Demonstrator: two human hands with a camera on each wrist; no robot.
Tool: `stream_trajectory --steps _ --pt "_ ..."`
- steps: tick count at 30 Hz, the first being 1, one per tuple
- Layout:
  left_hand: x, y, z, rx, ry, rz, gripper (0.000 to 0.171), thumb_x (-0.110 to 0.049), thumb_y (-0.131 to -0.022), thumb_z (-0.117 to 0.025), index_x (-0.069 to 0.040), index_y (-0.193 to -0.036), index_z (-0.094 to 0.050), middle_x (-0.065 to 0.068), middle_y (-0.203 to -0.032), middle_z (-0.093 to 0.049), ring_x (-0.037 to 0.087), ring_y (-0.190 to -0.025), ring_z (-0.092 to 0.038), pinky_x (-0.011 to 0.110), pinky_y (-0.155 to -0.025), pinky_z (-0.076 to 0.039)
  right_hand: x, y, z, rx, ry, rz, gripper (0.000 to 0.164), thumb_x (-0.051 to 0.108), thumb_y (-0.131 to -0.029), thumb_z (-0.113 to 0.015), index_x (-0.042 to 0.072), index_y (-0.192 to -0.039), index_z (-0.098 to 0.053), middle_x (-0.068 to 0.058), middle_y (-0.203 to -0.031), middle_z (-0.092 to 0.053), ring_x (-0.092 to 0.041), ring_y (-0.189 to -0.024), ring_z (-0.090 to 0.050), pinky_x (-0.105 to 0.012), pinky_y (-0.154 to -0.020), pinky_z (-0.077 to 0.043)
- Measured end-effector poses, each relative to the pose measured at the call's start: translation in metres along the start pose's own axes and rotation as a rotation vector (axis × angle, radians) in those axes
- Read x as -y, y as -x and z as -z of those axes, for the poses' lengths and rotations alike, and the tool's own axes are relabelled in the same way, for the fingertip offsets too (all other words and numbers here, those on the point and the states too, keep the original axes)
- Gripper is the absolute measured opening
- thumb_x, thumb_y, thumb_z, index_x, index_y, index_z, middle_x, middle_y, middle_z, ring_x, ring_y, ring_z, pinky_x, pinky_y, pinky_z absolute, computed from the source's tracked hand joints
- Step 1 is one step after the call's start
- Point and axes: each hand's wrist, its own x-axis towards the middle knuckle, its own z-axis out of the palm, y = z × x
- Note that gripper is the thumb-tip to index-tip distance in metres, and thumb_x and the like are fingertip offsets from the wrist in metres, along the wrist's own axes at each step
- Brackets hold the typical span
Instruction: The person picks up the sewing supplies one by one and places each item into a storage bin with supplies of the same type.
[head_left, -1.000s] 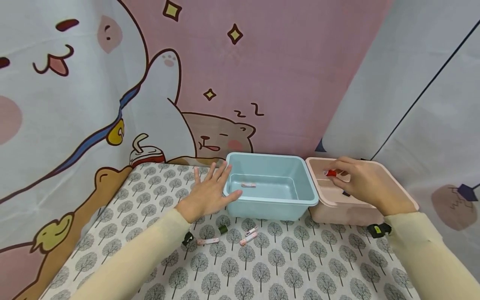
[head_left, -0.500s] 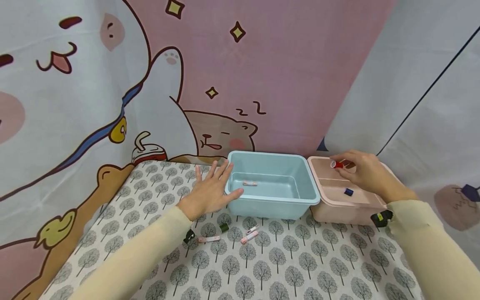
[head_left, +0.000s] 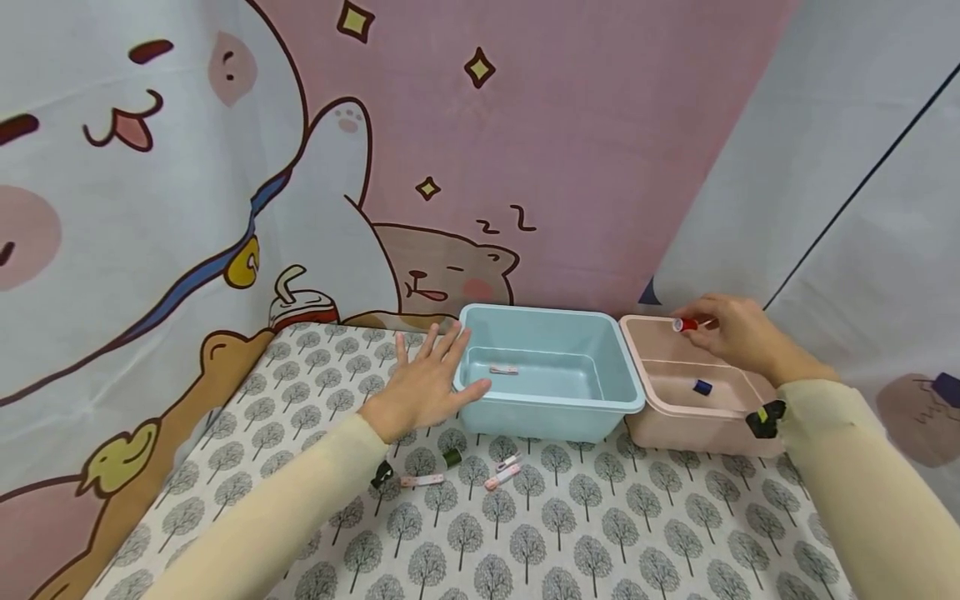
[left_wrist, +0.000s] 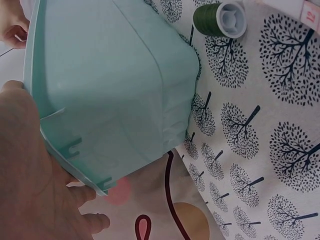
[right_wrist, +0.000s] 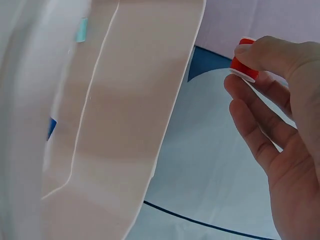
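Over the pink bin (head_left: 697, 432) my right hand (head_left: 738, 333) pinches a small red thread spool (head_left: 684, 325) between thumb and fingers. A dark blue spool (head_left: 702, 387) lies on that bin's floor. The right wrist view also shows a small teal piece (right_wrist: 81, 30) in there. My left hand (head_left: 420, 387) is spread, fingers straight, at the left rim of the light blue bin (head_left: 540, 421). Inside the blue bin lies a pink-and-white strip (head_left: 504, 370).
In front of the blue bin lie a green thread spool (head_left: 452, 457), a pink-and-white strip (head_left: 422, 481) and two more small pink-and-white pieces (head_left: 502, 477). The bins stand side by side on the tree-patterned cloth (head_left: 555, 517). A printed curtain (head_left: 585, 167) hangs behind.
My right hand, still pinching the red spool, has moved right and slightly back over the pink bin. The dark blue spool there has come into fuller view. The left hand keeps its place.
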Motion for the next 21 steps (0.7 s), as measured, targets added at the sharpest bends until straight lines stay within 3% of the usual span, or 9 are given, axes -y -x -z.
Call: stream_trajectory --steps 6,13,17,21 --pt "-0.001 0.001 0.001 0.004 -0.012 -0.004 0.107 -0.093 -0.11 -0.026 -0.026 -0.189 -0.002 0.003 -0.2 -0.004 0.038 -0.185 0.003 0.088 -0.137 0.012 -0.009 -0.002 -0.001 0.06 -0.014 -0.067 0.029 -0.006 -0.092 -0.091 0.003 -0.12 -0.088 -0.014 -0.112 -0.087 -0.04 -0.099 -0.087 -0.052 -0.081 -0.074" --pt "-0.001 0.001 0.002 0.017 -0.007 0.001 0.108 -0.094 -0.11 -0.024 -0.025 -0.189 0.0 0.0 -0.198 0.003 0.038 -0.185 0.005 0.088 -0.137 0.014 -0.019 -0.002 -0.004 0.071 -0.009 -0.083 0.027 -0.005 -0.092 -0.09 0.004 -0.117 -0.09 -0.012 -0.108 -0.087 -0.038 -0.097 -0.086 -0.049 -0.08 -0.074" --pt "0.0 0.0 0.002 0.009 -0.003 0.0 0.106 -0.092 -0.111 -0.027 -0.025 -0.189 -0.002 0.002 -0.199 -0.002 0.038 -0.185 0.004 0.088 -0.137 0.013 -0.023 -0.001 -0.003 0.084 -0.012 -0.086 0.028 -0.005 -0.093 -0.088 0.003 -0.119 -0.089 -0.013 -0.109 -0.086 -0.039 -0.098 -0.086 -0.051 -0.081 -0.073" --pt "0.0 0.0 0.002 0.006 -0.008 -0.001 0.107 -0.092 -0.111 -0.027 -0.025 -0.189 -0.003 0.003 -0.2 -0.005 0.038 -0.185 0.004 0.088 -0.138 0.01 -0.027 0.0 -0.003 0.098 -0.016 -0.097 0.028 -0.005 -0.093 -0.088 0.002 -0.12 -0.089 -0.013 -0.109 -0.086 -0.038 -0.098 -0.086 -0.045 -0.079 -0.072"
